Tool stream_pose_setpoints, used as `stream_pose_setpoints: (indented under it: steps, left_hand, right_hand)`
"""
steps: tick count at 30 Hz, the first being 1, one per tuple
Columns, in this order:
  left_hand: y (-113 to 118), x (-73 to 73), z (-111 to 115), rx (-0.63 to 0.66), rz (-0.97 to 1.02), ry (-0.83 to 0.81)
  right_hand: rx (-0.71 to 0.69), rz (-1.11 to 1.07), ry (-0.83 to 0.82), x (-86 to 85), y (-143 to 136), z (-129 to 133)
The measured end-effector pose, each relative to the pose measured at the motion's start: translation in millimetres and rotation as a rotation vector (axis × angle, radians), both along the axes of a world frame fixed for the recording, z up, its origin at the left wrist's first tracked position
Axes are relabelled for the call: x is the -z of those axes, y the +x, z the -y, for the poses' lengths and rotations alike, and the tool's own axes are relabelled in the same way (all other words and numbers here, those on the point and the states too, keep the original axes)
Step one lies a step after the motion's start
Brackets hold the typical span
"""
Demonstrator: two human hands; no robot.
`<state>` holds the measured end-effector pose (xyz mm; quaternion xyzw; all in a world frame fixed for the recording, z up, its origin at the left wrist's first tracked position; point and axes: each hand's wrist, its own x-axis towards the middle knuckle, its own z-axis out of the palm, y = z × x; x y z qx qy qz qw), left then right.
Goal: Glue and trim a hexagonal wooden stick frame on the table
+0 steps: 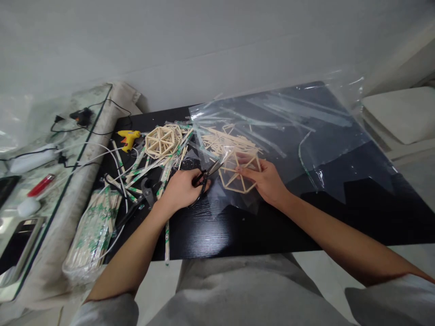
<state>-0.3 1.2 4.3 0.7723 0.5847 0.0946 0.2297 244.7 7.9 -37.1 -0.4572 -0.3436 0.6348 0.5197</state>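
Observation:
My left hand (186,188) is closed round the handles of black scissors (213,168). The blades point right, toward a wooden stick frame (242,186) shaped like a hexagon with spokes. Clear plastic film lies against that frame. My right hand (267,181) grips the frame's right side, thumb in front, together with what looks like the film. Behind the frame lies a heap of short wooden sticks (234,141), partly under the clear plastic sheet (292,117). A similar stick structure (159,141) rests left of the heap, among wrapped chopsticks.
A yellow glue gun (128,139) lies at the left with a white cable. Dark pliers-like cutters (148,192) sit beside my left wrist. A bag of wrapped chopsticks (91,231) stands at the black table's (217,240) left edge. A glass-topped surface holds a red-handled object (41,185).

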Motion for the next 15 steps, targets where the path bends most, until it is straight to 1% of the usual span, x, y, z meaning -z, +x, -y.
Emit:
stream_pose_setpoints:
  steps: [7, 15]
  left_hand:
    - [2.0, 3.3, 0.2, 0.013, -0.024, 0.032]
    - [-0.5, 4.1, -0.3, -0.01, -0.047, 0.05]
  right_hand:
    - [-0.063, 0.032, 0.012, 4.2, 1.6, 2.7]
    - [-0.059, 0.023, 0.038, 3.4, 1.4, 2.4]
